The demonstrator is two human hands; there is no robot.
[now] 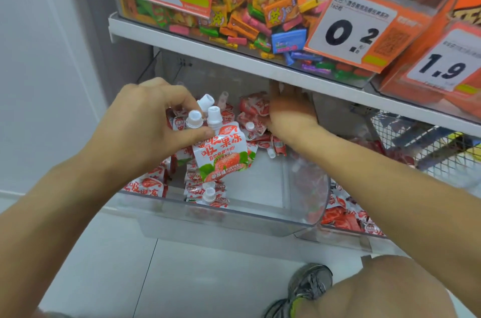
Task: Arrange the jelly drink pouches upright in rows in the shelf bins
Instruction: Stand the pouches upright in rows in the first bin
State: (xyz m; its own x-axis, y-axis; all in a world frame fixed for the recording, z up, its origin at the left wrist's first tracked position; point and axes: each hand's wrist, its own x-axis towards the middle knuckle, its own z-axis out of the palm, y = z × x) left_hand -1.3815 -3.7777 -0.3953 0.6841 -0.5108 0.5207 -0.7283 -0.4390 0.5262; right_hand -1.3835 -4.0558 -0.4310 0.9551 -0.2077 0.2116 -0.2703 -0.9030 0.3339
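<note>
While one knee (377, 289) and one grey sneaker (307, 285) fill the nearest lower right corner above the pale tiled floor (182, 278), two bare forearms reach up and away into a clear plastic shelf bin (221, 216). Along the bin's front wall lie several loose jelly drink pouches (145, 185); their exact number cannot be counted, and most rest flat or tilted, their white caps pointing different ways. A second clear bin (348, 233) just to the right holds more red-and-white pouches in a heap. Farther in, the left hand (145, 122) pinches the necks of a small bunch of pouches between thumb and curled fingers; three white caps (194, 118) show at its fingertips, all pointing up and slightly away. One held pouch (221, 151) faces the camera, its long axis nearly vertical, cap up, printed strawberry end down, hanging over the bin's middle. Beyond it, the right hand (289, 112) reaches to the rear of the same bin, its palm turned away; whether its fingers grasp the pouches there cannot be told. One wire basket (421, 140) stands to the right. Farthest, the white shelf (208, 51) above carries a clear bin of small mixed candies (255, 16) and three orange price tags (348, 34).
</note>
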